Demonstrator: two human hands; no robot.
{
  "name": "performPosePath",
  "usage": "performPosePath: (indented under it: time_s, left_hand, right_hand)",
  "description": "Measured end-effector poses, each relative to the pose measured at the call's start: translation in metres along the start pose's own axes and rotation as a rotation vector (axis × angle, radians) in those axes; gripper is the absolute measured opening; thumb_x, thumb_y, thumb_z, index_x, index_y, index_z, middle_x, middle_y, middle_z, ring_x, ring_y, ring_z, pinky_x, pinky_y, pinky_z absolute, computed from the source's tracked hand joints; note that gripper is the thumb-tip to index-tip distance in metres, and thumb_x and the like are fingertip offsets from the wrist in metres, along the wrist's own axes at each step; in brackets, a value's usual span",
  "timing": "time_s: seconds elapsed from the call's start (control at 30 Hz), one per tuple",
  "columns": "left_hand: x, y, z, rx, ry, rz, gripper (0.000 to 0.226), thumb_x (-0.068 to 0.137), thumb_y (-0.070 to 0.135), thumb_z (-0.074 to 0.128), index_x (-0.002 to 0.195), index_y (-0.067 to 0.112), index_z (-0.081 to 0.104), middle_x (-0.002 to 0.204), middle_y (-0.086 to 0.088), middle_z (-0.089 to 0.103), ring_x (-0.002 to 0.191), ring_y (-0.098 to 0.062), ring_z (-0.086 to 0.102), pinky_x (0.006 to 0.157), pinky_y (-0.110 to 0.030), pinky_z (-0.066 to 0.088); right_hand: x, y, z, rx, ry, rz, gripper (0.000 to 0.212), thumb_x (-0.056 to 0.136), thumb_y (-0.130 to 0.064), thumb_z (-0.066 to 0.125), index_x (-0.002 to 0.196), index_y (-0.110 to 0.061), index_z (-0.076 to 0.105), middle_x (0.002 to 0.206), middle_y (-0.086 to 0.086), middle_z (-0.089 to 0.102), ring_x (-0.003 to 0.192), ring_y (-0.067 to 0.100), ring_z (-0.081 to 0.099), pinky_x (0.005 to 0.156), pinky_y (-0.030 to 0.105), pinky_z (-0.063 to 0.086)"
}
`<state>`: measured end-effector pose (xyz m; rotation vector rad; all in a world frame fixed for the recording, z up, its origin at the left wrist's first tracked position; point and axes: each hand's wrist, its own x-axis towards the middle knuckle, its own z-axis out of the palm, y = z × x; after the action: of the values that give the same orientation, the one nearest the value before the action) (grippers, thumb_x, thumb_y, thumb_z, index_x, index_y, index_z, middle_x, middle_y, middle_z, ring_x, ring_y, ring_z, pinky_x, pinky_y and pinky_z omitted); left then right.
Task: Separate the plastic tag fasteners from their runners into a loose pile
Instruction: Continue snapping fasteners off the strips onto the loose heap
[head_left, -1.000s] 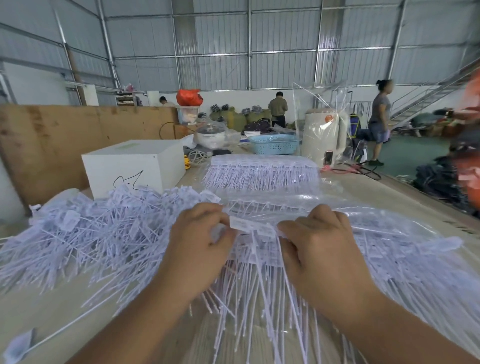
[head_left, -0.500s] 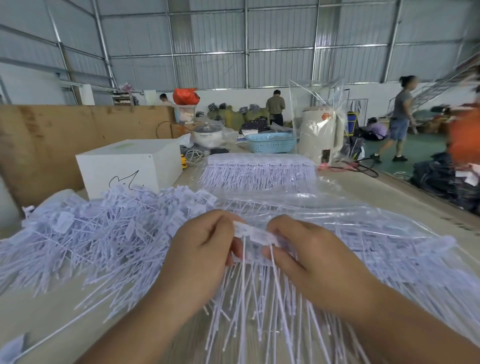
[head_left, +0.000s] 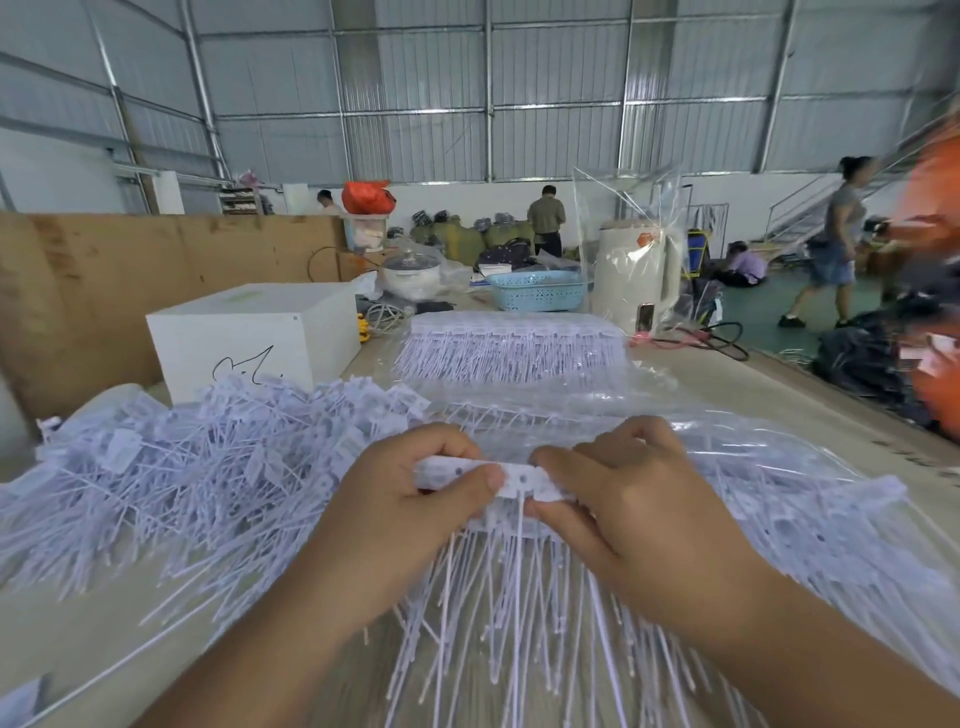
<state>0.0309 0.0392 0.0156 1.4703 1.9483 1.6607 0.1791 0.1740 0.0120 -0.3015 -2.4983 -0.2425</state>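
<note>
Head view: strip of tag fasteners (head_left: 498, 480) pinched between both hands at centre frame, held higher and nearer the lens than a second ago.

Left hand (head_left: 410, 499) now with thumb laid over the strip's flat heads, fingers curled behind; right hand (head_left: 618, 504) pinching the neighbouring heads, closer to the left than a second ago. Grip on both sides narrow and tight on the strip, which reads as set for snapping the next fasteners off the runner. White, thin and stiff-looking, with small square heads in a row and long pins hanging toward the lower centre. Loose pile (head_left: 208, 467) spread across the counter (head_left: 789, 410) at left of frame; unsplit strips (head_left: 514, 343) stacked in clear plastic above centre. Plenty left to separate, by the look of it.
</note>
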Motion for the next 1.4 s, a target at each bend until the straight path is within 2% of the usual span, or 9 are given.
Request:
performPosePath:
  time_s: [0.13, 0.37, 0.6, 0.73, 0.83, 0.9, 1.1, 1.23, 1.4]
  left_hand:
    - [0.003, -0.003, -0.007, 0.132, -0.086, 0.005, 0.005, 0.08, 0.037, 0.073, 0.083, 0.041, 0.075, 0.081, 0.012, 0.071, 0.074, -0.009, 0.067, 0.072, -0.029, 0.05]
    - [-0.006, 0.001, 0.003, 0.771, -0.095, 0.396, 0.031, 0.089, 0.047, 0.046, 0.103, 0.033, 0.069, 0.105, 0.021, 0.051, 0.096, 0.001, 0.049, 0.076, -0.022, 0.046]
    - [-0.012, 0.0, 0.016, 0.874, -0.232, 0.225, 0.031, 0.082, 0.06, 0.056, 0.104, 0.038, 0.053, 0.091, 0.016, 0.053, 0.084, -0.005, 0.052, 0.067, -0.025, 0.041]
    - [-0.009, 0.002, 0.017, 0.534, -0.041, 0.124, 0.011, 0.083, 0.043, 0.066, 0.085, 0.034, 0.061, 0.077, 0.015, 0.067, 0.067, -0.005, 0.062, 0.064, -0.026, 0.05]
    - [-0.002, 0.004, 0.015, 0.177, 0.081, -0.026, 0.009, 0.082, 0.035, 0.07, 0.074, 0.034, 0.066, 0.077, 0.02, 0.068, 0.06, 0.002, 0.062, 0.057, -0.012, 0.044]
    - [0.002, 0.004, 0.015, 0.003, 0.124, -0.117, 0.016, 0.084, 0.029, 0.07, 0.068, 0.03, 0.067, 0.067, 0.015, 0.066, 0.049, -0.001, 0.059, 0.052, -0.021, 0.047]
    - [0.003, 0.01, 0.013, -0.523, 0.138, -0.281, 0.013, 0.067, 0.022, 0.071, 0.057, 0.02, 0.064, 0.049, 0.001, 0.042, 0.037, -0.008, 0.036, 0.039, -0.025, 0.036]
    - [0.007, 0.012, 0.01, -0.733, 0.167, -0.388, 0.013, 0.064, 0.02, 0.066, 0.058, 0.017, 0.055, 0.053, -0.003, 0.036, 0.037, -0.011, 0.027, 0.035, -0.021, 0.033]
    - [0.01, 0.006, 0.002, -0.821, 0.184, -0.47, 0.015, 0.065, 0.02, 0.066, 0.066, 0.014, 0.053, 0.051, -0.002, 0.041, 0.034, -0.011, 0.028, 0.034, -0.021, 0.035]
  right_hand:
    - [0.0, 0.001, 0.0, 0.002, -0.054, -0.067, 0.042, 0.095, -0.05, 0.036, 0.099, -0.024, 0.067, 0.064, -0.01, 0.059, 0.059, 0.016, 0.056, 0.068, 0.034, 0.044]
    - [0.003, 0.001, 0.004, 0.029, -0.189, -0.103, 0.041, 0.099, -0.053, 0.034, 0.121, -0.027, 0.057, 0.085, -0.006, 0.065, 0.081, 0.018, 0.061, 0.084, 0.035, 0.041]
    - [0.003, -0.002, 0.012, 0.016, -0.382, -0.04, 0.026, 0.091, -0.047, 0.046, 0.086, -0.024, 0.056, 0.075, -0.005, 0.056, 0.067, 0.018, 0.05, 0.088, 0.034, 0.04]
    - [0.003, -0.002, 0.009, 0.005, -0.438, 0.068, 0.038, 0.088, -0.053, 0.043, 0.066, -0.024, 0.032, 0.066, -0.006, 0.041, 0.06, 0.016, 0.04, 0.08, 0.033, 0.039]
    - [0.005, 0.0, 0.005, -0.013, -0.349, 0.129, 0.039, 0.086, -0.062, 0.042, 0.072, -0.025, 0.036, 0.067, -0.007, 0.044, 0.063, 0.017, 0.043, 0.073, 0.032, 0.032]
    - [0.007, 0.0, 0.005, -0.019, -0.282, 0.146, 0.047, 0.085, -0.068, 0.041, 0.068, -0.023, 0.038, 0.064, -0.007, 0.046, 0.057, 0.014, 0.042, 0.072, 0.033, 0.029]
    - [0.003, 0.001, 0.003, 0.062, -0.285, 0.227, 0.065, 0.075, -0.083, 0.016, 0.085, -0.027, 0.048, 0.079, -0.009, 0.045, 0.078, 0.012, 0.039, 0.096, 0.043, 0.036]
    - [0.0, 0.006, -0.004, 0.22, -0.245, 0.238, 0.074, 0.069, -0.089, 0.008, 0.062, -0.022, 0.04, 0.057, -0.007, 0.044, 0.054, 0.008, 0.041, 0.059, 0.027, 0.027]
    - [0.001, 0.013, -0.003, 0.405, -0.1, 0.248, 0.058, 0.086, -0.07, 0.027, 0.061, -0.02, 0.043, 0.051, -0.004, 0.039, 0.046, 0.01, 0.039, 0.051, 0.025, 0.029]
